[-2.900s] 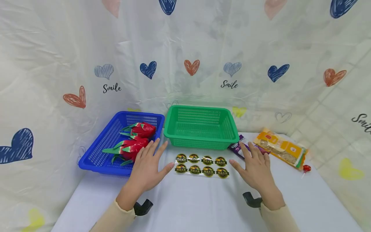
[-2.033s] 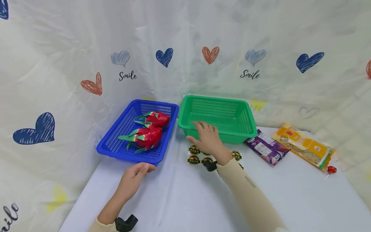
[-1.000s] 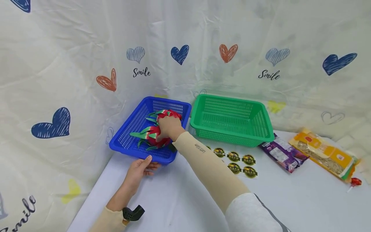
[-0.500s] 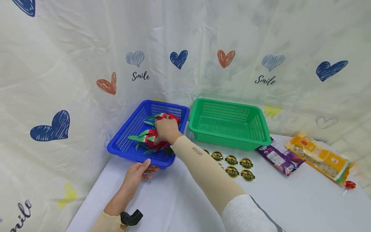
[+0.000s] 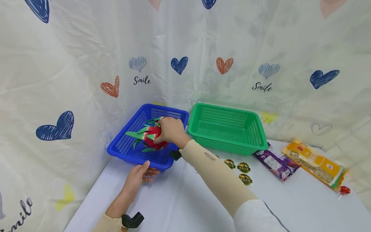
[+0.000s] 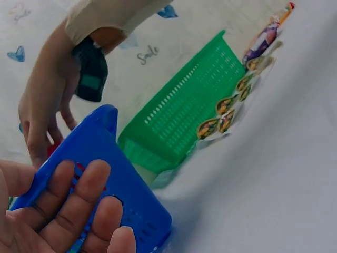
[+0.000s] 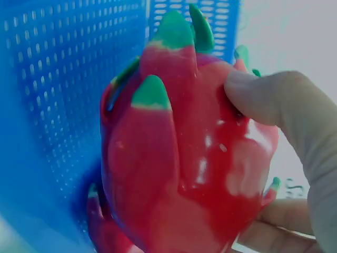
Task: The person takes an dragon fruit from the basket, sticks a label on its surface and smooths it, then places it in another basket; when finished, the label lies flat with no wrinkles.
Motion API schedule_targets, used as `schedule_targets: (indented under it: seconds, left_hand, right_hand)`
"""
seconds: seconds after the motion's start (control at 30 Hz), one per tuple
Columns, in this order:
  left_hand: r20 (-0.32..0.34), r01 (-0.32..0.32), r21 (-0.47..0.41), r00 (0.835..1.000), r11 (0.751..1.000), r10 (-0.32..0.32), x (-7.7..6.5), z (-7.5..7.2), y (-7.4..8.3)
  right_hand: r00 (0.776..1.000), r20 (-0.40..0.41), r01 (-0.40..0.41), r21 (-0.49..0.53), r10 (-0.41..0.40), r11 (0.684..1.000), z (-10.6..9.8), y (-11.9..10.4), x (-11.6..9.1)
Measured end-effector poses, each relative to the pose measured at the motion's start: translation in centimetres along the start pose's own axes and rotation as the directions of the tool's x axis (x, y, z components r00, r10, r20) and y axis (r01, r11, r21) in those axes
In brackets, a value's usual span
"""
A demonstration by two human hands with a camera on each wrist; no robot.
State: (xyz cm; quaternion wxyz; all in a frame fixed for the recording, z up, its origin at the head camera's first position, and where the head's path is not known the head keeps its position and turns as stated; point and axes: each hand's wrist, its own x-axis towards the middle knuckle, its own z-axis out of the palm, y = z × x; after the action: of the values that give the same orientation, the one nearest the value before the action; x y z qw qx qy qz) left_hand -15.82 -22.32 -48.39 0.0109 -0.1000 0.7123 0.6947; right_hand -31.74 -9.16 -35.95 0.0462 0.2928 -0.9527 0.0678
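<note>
In the head view my right hand [image 5: 172, 130] grips a red dragon fruit [image 5: 152, 137] with green-tipped scales, over the blue basket [image 5: 123, 154]. The right wrist view has the thumb [image 7: 263, 100] pressed on the fruit's side and other fingers behind it. A second dragon fruit [image 7: 108, 232] lies lower in the basket, mostly hidden in the head view. My left hand [image 5: 139, 177] holds the near rim of the blue basket, thumb on top and fingers under it. In the left wrist view those fingers [image 6: 79, 203] lie against the basket's outer wall.
A green basket [image 5: 226, 144] stands right of the blue one. In front of it lies a sheet of round stickers [image 5: 244, 167], partly covered by my right arm. Farther right are a purple packet [image 5: 275, 161], an orange-and-clear packet [image 5: 316, 162] and a red lollipop [image 5: 345, 190].
My left hand has moved to the blue basket's near rim. The right hand has crossed left into that basket and taken hold of the nearer dragon fruit, now slightly raised.
</note>
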Motion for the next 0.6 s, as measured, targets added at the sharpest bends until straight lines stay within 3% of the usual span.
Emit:
schedule_targets:
  seconds: [0.37, 0.6]
  left_hand:
    - [-0.009, 0.006, -0.031, 1.000, 0.999, -0.007, 0.1, 0.6, 0.3]
    - [-0.032, 0.009, -0.073, 0.999, 0.997, -0.011, 0.1, 1.0, 0.2]
  right_hand:
    - [0.996, -0.090, 0.002, 0.012, -0.001, 1.000, -4.2, 4.1, -4.3]
    - [0.994, -0.109, -0.016, 0.012, 0.017, 1.000, -5.2, 6.7, -7.7]
